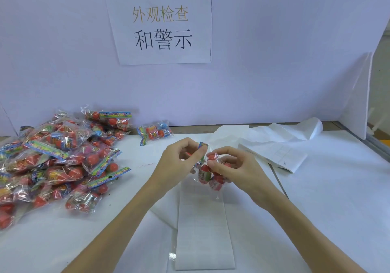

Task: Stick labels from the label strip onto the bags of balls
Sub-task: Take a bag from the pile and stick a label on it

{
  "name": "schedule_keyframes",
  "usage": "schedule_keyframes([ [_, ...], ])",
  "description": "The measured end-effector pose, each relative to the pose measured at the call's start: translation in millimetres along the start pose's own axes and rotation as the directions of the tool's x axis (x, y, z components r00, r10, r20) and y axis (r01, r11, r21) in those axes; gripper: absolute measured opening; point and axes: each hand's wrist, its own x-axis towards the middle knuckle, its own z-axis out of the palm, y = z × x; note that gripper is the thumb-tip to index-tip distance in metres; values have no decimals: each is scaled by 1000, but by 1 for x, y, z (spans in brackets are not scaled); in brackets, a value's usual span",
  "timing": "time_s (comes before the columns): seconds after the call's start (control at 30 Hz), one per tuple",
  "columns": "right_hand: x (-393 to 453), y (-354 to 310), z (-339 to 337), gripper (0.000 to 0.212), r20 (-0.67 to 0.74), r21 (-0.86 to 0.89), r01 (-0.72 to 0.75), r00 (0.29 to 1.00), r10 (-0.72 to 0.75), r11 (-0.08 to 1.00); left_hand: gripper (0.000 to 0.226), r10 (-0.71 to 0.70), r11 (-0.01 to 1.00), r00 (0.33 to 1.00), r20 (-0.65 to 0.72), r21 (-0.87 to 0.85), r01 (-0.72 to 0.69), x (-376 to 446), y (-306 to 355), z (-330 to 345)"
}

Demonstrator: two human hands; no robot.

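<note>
Over the white-papered table (316, 209) by a lavender wall (274, 51), both hands' grip holds one bag of balls (207, 172).

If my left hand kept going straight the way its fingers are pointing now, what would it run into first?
The left hand points rightward, already pinching the bag of balls held above the label strip. Pushed on, it would probably meet the right hand gripping the bag's other side, though depth is hard to judge.

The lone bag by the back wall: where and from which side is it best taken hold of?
Probably by the flat header card at the lone bag's left end, coming from the front. The card lies low toward the table, clear of the round balls, and the wall closes off the back.
</note>
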Motion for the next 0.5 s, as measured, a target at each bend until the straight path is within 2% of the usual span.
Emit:
schedule_keyframes([
  [0.07,0,-1,0,9,-8,6,7,1000,-7,1000,20,6,999,999,-49,48,-3,1,-1,-1],
  [0.23,-1,-4,4,29,-21,131,4,1000,-1,991,20,35,998,993,-111,49,-30,2,-2,3],
  [0.37,-2,-2,9,24,-65,112,-7,998,15,994,19,82,994,990,-116,87,-73,-1,-8,11],
  [0.5,-3,0,7,14,-114,38,-8,993,13,999,10,240,929,967,-88,309,-203,-5,-16,13],
])
